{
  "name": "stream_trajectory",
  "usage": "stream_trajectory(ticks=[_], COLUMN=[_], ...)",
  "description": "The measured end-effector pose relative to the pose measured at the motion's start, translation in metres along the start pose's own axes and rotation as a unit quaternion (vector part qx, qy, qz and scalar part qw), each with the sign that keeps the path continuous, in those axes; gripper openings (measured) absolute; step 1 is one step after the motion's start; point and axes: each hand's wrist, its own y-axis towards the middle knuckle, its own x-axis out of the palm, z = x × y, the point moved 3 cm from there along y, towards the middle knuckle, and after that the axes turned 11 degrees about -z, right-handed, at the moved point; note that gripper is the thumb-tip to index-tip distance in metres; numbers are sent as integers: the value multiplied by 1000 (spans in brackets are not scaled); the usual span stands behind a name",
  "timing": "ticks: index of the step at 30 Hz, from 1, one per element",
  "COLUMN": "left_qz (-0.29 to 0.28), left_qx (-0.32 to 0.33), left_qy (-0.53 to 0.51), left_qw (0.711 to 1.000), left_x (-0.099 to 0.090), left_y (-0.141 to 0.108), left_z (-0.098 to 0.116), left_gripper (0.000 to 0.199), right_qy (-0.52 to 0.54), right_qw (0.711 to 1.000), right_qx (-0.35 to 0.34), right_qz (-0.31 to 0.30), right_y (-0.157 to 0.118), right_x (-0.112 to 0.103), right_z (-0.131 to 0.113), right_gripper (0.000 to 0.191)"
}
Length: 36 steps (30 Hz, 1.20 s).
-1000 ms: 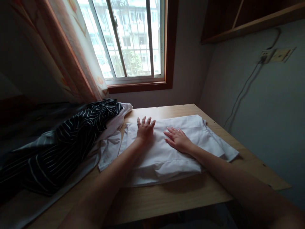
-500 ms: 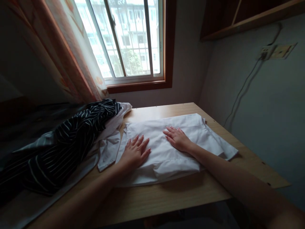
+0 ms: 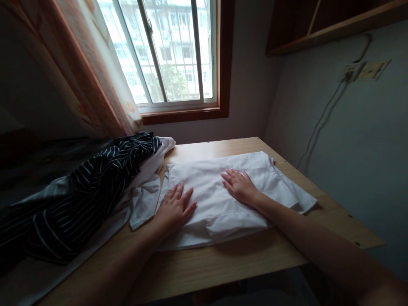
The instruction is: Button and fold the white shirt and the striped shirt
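Observation:
A folded white garment [image 3: 204,178] lies flat on the wooden table [image 3: 216,265], with a loose fold along its near side and a flap jutting out at the right. My left hand [image 3: 175,206] rests palm down on the garment's left part, fingers spread. Toward the middle of the cloth, my right hand [image 3: 240,185] also lies flat with its fingers apart. Neither hand grips anything. The undersides of both palms are hidden.
On the left, a heap of black-and-white striped cloth [image 3: 92,187] lies over pale fabric [image 3: 145,202]. Behind the table are a window [image 3: 172,55] and a patterned curtain [image 3: 79,63]. A cord [image 3: 318,119] hangs from a socket [image 3: 353,70] on the right wall.
My left hand has slid slightly left and toward me across the white garment. My right hand has shifted a little to the right. The garment keeps its shape.

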Motion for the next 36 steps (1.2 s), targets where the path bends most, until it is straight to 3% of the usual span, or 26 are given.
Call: stream_trajectory(ticks=[19, 36], left_qz=[-1, 15], left_qx=[-2, -1], left_qy=[4, -17], left_qw=[1000, 1000], left_x=[2, 4], left_y=[-2, -2], left_z=[2, 1], left_gripper=[61, 61], right_qy=[-74, -82], right_qw=[995, 994], right_qx=[14, 47], right_qz=[58, 59], right_y=[-37, -63], right_x=[10, 6], right_z=[72, 121], right_gripper=[52, 57])
